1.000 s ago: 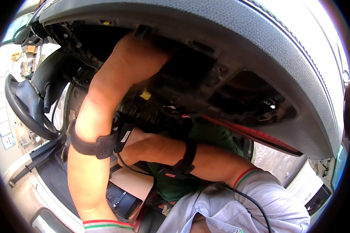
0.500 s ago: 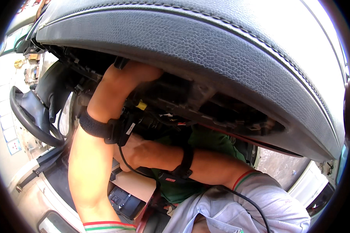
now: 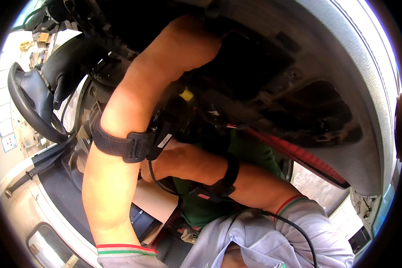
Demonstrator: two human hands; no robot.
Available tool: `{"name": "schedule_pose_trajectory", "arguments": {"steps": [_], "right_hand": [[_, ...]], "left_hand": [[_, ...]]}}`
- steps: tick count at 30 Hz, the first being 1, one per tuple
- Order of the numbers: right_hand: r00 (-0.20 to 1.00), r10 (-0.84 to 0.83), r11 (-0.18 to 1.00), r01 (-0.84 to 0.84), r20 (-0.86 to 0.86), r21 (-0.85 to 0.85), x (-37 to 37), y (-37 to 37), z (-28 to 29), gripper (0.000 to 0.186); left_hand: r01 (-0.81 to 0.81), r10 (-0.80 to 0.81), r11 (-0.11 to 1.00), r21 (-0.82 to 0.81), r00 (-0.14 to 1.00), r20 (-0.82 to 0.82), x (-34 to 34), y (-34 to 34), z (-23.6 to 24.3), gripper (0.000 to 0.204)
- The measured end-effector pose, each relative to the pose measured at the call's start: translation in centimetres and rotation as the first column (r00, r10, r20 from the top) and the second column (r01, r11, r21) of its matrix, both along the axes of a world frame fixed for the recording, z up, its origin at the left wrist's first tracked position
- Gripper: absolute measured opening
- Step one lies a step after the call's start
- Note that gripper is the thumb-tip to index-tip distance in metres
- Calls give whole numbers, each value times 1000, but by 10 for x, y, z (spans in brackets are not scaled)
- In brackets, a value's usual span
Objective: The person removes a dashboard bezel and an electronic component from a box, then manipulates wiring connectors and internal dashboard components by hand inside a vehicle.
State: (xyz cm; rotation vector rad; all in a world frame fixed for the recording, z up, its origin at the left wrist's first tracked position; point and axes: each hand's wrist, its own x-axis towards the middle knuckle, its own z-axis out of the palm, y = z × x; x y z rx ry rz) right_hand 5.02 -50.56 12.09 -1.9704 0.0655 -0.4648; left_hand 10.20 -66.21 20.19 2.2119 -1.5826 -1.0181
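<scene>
My left hand [image 3: 196, 40] reaches up into the dark underside of the dashboard [image 3: 299, 49], its fingers hidden in the opening. A black strap with a small box [image 3: 161, 145] circles that forearm. Below, my right hand [image 3: 158, 163] lies behind the left forearm and box, its fingers mostly out of sight; what it touches is unclear. A second strapped device [image 3: 210, 192] is on the right forearm. A yellow piece [image 3: 186, 94] sits among dark wiring under the dashboard.
The steering wheel [image 3: 22, 98] and column are at left. Cardboard [image 3: 158, 201] and a dark case [image 3: 143, 223] lie below the arms, beside green fabric [image 3: 192, 210]. A red trim strip [image 3: 299, 156] runs along the dashboard's lower right; a door opening [image 3: 362, 214] is beyond.
The view dipped, showing more dashboard top, then shifted to show more underside. My left arm appears higher and farther right in the picture, its hand still inside; the right arm stays low.
</scene>
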Motion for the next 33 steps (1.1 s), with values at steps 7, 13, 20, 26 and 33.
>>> {"name": "schedule_pose_trajectory", "arguments": {"steps": [7,13,20,26,33], "right_hand": [[973,-106,994,100,203,41,-2,25,-31,38],[967,-134,987,111,217,118,-9,22,-29,41],[989,-46,995,33,143,89,-3,22,-16,42],[970,213,977,-211,-115,33,5,-8,10,41],[902,370,928,-368,-223,51,-10,-30,45,40]], "left_hand": [[535,-170,646,-545,797,580,14,5,-51,18],[452,-54,474,-756,872,487,6,-4,-60,18],[355,-112,828,-435,864,492,-4,-9,-60,37],[298,-151,929,-220,847,510,-10,-9,-49,37],[311,-232,948,-63,815,532,-7,-13,-33,36]]}}
